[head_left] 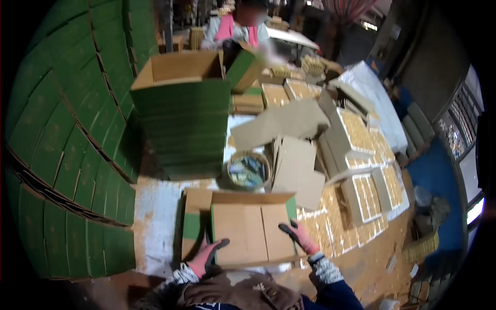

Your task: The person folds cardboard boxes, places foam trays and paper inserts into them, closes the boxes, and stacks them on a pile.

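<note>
Both gloved hands, left hand [206, 257] and right hand [298, 236], on flat-flapped cardboard box [251, 231].

No lettering, brand, number or sign can be read anywhere in this view. The green cartons [67, 155] stacked flat at the left carry faint pale marks on their panels (too blurred to make out as words), and the open carton [250, 230] on the surface [155, 217] shows only plain brown board. The roll in the small tub [249, 170] bears coloured patches that cannot be read either.
</note>
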